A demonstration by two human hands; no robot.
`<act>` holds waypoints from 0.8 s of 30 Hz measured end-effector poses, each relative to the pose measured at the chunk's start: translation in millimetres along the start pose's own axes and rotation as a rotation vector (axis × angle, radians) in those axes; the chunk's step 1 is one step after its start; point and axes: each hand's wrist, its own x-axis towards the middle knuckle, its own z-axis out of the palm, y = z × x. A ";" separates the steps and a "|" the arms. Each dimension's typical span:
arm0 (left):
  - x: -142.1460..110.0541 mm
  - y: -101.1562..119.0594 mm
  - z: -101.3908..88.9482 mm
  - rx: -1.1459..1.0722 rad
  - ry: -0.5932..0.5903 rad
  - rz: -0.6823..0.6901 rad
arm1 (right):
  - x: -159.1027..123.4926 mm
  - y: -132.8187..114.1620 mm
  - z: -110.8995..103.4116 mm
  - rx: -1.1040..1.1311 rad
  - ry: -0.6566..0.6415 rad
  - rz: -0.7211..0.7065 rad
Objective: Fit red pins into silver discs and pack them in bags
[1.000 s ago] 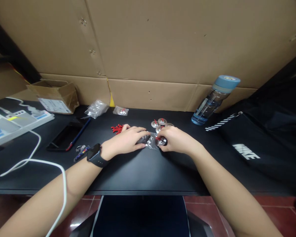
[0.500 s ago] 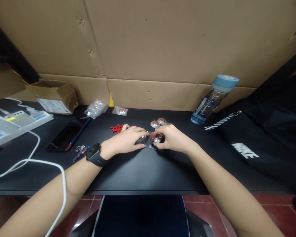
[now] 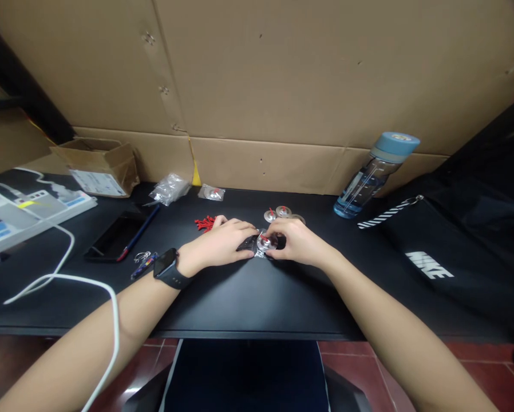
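Note:
My left hand, with a black watch on its wrist, lies curled on the black desk and holds a small clear plastic bag. My right hand pinches a small round silver part with a red bit at the bag's mouth. Both hands meet in the middle of the desk. Behind them lie a few more silver round parts. A little heap of red pieces sits just left of my left hand.
A blue-capped water bottle stands at the back right, beside a black bag. At the left lie a phone, a pen, keys, a white cable, a white power strip and a cardboard box. Two clear packets rest by the cardboard wall.
My right hand has moved the silver part leftward to the bag held by my left hand. The left hand has stayed nearly still.

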 end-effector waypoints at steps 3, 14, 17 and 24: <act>-1.3 -0.3 -2.1 0.020 0.009 0.006 | -0.4 -2.6 -3.9 -0.027 -0.053 -0.033; -1.7 -1.4 -0.3 0.020 0.002 0.002 | 1.3 3.3 -0.6 0.073 -0.125 -0.086; -2.0 -2.7 0.4 0.016 0.004 -0.002 | 2.8 2.8 2.1 0.069 -0.096 -0.058; -1.6 -3.8 -0.4 0.017 -0.001 -0.008 | 2.7 10.1 -2.6 0.098 -0.121 -0.009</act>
